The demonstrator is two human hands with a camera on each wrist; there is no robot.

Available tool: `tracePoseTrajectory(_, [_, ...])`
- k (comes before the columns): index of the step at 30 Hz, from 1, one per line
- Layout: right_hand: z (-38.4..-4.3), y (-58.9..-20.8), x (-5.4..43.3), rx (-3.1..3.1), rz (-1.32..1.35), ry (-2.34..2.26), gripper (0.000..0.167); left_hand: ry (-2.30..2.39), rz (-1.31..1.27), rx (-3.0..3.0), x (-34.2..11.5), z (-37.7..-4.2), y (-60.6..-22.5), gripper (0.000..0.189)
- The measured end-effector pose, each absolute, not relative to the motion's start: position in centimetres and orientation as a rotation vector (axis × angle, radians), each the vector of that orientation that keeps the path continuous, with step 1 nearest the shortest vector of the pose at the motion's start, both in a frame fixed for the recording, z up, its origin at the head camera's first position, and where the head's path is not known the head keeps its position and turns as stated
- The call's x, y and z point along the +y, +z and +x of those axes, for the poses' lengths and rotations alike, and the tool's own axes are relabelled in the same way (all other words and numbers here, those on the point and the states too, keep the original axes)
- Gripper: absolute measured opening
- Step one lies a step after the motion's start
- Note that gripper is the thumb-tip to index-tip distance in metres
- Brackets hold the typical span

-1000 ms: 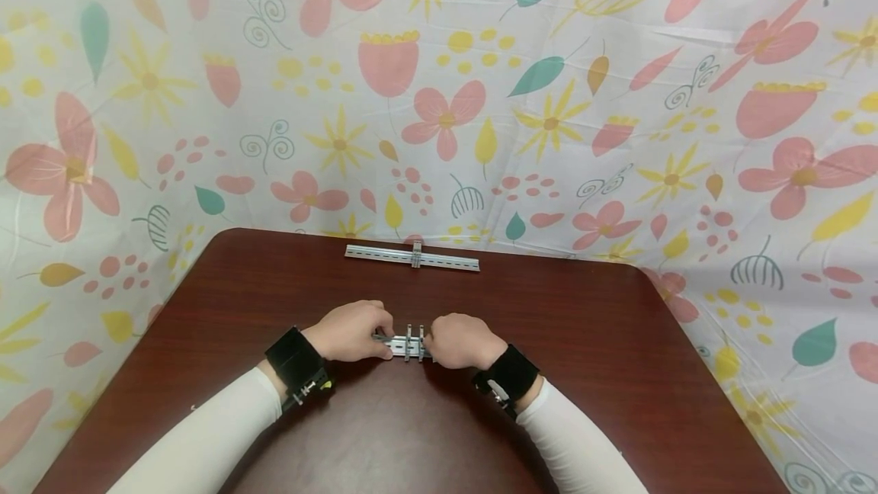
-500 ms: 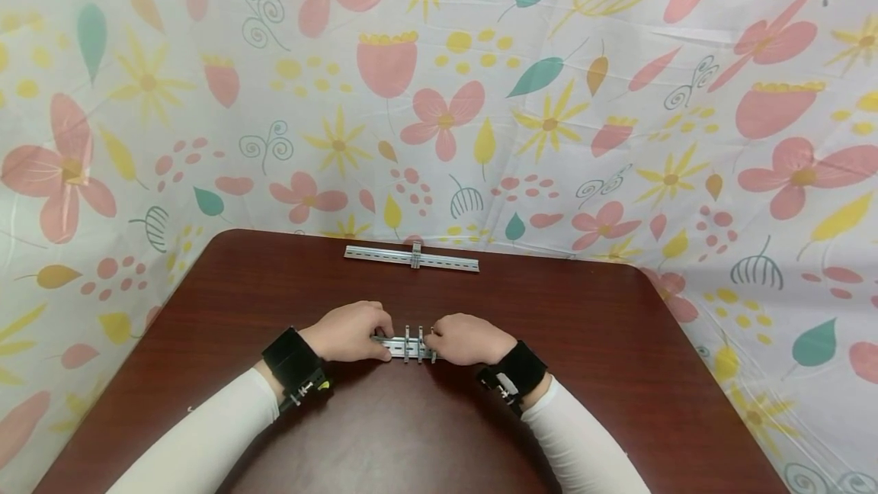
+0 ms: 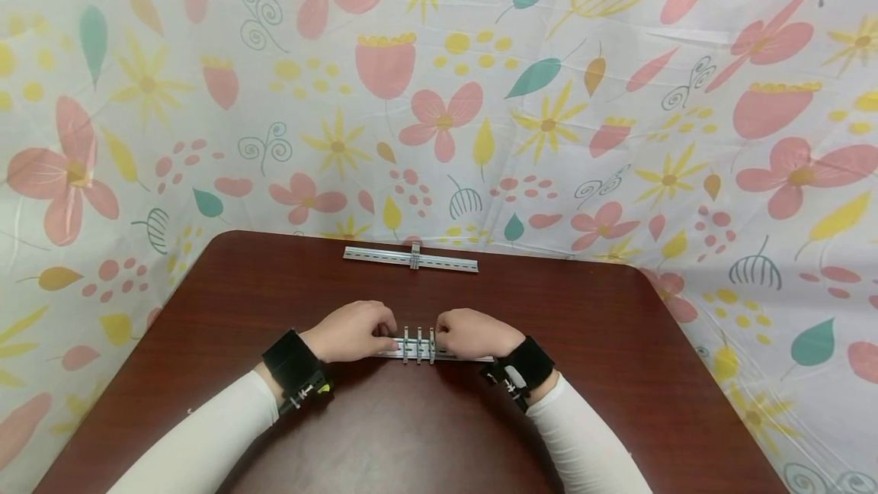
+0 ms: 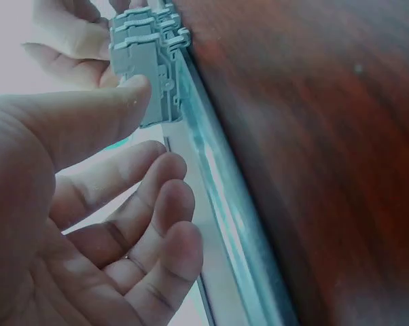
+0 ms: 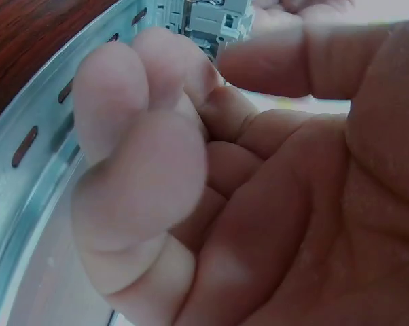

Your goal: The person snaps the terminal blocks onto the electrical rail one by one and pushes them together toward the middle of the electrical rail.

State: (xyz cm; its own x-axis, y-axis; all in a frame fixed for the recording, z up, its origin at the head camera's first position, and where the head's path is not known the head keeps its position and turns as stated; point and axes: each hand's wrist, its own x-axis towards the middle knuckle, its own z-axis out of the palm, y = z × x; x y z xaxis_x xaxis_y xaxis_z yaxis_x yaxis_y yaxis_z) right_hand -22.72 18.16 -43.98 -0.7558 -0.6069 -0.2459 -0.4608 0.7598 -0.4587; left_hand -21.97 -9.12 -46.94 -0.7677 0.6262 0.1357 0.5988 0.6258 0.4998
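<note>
A slotted metal DIN rail [image 3: 391, 351] lies across the middle of the table, with three narrow grey clip-on terminal pieces [image 3: 419, 345] standing side by side on it. From the left, my left hand [image 3: 353, 332] reaches to the row; in the left wrist view its thumb lies against the flat side of the nearest terminal piece [image 4: 147, 68], other fingers loosely bent beside the rail. My right hand [image 3: 476, 334] is at the row's right end, fingers curled over the rail. In the right wrist view its fingertips are close to a terminal piece [image 5: 218, 24]; contact is unclear.
Behind the hands, a second DIN rail [image 3: 380, 255] lies near the table's back edge, carrying a grey clip piece [image 3: 414, 256] around its middle. A flowered curtain [image 3: 439, 97] borders the brown table [image 3: 549, 303] at the back and sides.
My right hand has shifted a little to the right, uncovering the third terminal piece and more rail. The left hand has come slightly nearer the row.
</note>
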Motion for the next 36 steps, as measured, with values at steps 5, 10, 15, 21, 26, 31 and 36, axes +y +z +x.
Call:
tracePoseTrajectory(5, [-22.6,-44.1,18.1,2.568,-0.827,-0.498,0.029,0.811,1.048,2.777,-8.8,-21.7,-47.3,0.006])
tracePoseTrajectory(10, [-22.6,-44.6,17.8,2.596,-0.841,-0.474,0.028,0.774,1.080,2.785,-8.5,-21.7,-47.8,0.004])
tracePoseTrajectory(15, [-22.6,-45.1,17.3,2.629,-0.858,-0.475,0.027,0.717,1.108,2.831,-8.1,-21.5,-48.1,0.006])
tracePoseTrajectory(21, [-22.4,-45.4,16.7,2.638,-0.876,-0.507,0.027,0.729,1.103,2.828,-7.9,-21.2,-47.9,0.006])
tracePoseTrajectory(26, [-22.1,-45.4,16.3,2.656,-0.884,-0.514,0.024,0.738,1.092,2.809,-7.9,-21.2,-47.9,0.005])
tracePoseTrajectory(31, [-21.9,-45.5,15.8,2.671,-0.868,-0.508,0.021,0.739,1.088,2.794,-7.8,-21.4,-48.1,0.005])
tracePoseTrajectory(36, [-21.7,-45.6,15.5,2.686,-0.859,-0.500,0.023,0.745,1.095,2.781,-7.7,-21.5,-48.1,0.006])
